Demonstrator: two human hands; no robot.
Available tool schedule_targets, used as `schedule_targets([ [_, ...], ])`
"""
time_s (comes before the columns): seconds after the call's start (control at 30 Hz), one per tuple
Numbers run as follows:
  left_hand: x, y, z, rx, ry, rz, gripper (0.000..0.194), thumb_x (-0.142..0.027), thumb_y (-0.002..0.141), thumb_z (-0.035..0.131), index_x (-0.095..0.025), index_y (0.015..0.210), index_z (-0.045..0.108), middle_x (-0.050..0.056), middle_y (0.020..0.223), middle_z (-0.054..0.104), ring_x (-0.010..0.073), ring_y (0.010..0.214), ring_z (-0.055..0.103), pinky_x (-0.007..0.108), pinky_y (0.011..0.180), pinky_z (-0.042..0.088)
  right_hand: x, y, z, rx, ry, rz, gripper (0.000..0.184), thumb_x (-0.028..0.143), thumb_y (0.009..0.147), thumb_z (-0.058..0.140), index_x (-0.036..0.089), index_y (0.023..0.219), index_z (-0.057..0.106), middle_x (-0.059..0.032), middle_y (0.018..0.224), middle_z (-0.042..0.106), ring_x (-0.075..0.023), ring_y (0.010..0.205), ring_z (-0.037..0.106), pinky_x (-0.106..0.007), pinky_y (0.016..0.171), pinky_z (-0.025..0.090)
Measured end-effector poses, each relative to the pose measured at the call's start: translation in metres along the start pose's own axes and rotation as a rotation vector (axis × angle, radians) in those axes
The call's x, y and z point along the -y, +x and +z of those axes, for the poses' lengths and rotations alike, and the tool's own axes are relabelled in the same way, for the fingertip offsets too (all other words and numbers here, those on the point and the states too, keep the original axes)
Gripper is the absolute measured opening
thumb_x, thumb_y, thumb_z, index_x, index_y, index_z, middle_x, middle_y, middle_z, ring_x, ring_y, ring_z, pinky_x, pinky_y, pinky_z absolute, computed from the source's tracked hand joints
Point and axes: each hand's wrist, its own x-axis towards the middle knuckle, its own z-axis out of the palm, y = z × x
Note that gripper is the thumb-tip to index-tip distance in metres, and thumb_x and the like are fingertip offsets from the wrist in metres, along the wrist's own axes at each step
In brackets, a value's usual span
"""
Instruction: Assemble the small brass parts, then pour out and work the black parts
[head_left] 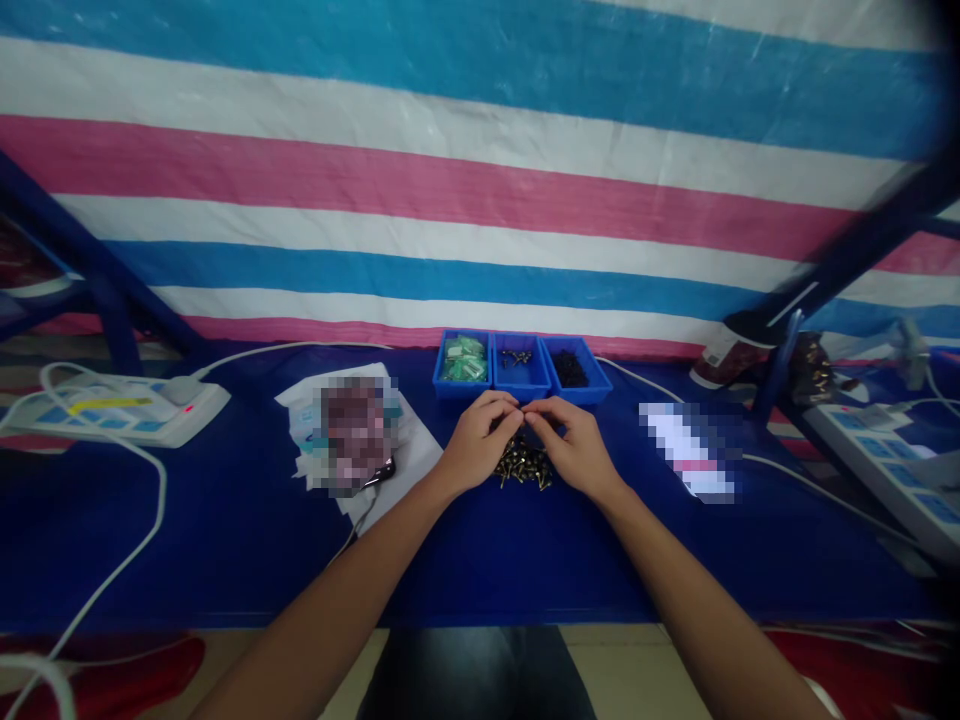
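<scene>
**Q: What lies at the centre of the scene?**
A: A loose pile of small dark and brass-coloured screws (523, 464) on a blue table cover (480, 570). They overlap too much to be counted.

**Q: And the hands?**
A: Two, both the person's own. The left hand (476, 440) and the right hand (566, 445) flank the pile, curled narrow, with the fingertips (517, 408) meeting just beyond it. The fingers hide whether a screw is pinched between them, so what they hold cannot be told.

**Q: What stands beyond the pile?**
A: Three blue trays in a touching row: the left tray (461, 385) with green packets (463, 358), the middle tray (521, 388) with a few small screws (516, 357), and the right tray (581, 385) with a dark heap, too small to make out (570, 368).

**Q: Further out?**
A: Left of the pile, papers (409, 470) lie under a pixelated, unreadable object (354, 432); right of it lies a second pixelated object (690, 450). Well apart on either side are two white power strips (112, 412) (885, 465). A striped tarpaulin (450, 200) hangs behind.
</scene>
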Motion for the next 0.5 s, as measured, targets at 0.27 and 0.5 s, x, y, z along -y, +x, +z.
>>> schedule_targets([
  [0.27, -0.0003, -0.0007, -0.0032, -0.001, -0.002, 0.011, 0.023, -0.031, 0.096, 0.05, -0.018, 0.084, 0.066, 0.007, 0.118, 0.054, 0.02, 0.116, 0.052, 0.038, 0.104, 0.038, 0.0011, -0.0002, -0.0009, 0.043, 0.051, 0.041, 0.016, 0.03, 0.091, 0.057, 0.02, 0.097, 0.068, -0.0032, 0.089, 0.067, -0.0162, 0.075, 0.06, -0.029, 0.068, 0.046],
  [0.5, 0.0027, -0.0015, -0.0019, 0.008, -0.087, -0.002, 0.025, -0.034, 0.096, 0.051, -0.017, 0.081, 0.064, 0.007, 0.118, 0.052, 0.0205, 0.118, 0.051, 0.038, 0.104, 0.039, 0.0016, -0.0007, 0.0007, 0.038, 0.117, -0.008, 0.015, 0.028, 0.091, 0.058, 0.02, 0.096, 0.07, -0.0028, 0.087, 0.065, -0.0151, 0.072, 0.057, -0.029, 0.068, 0.045],
])
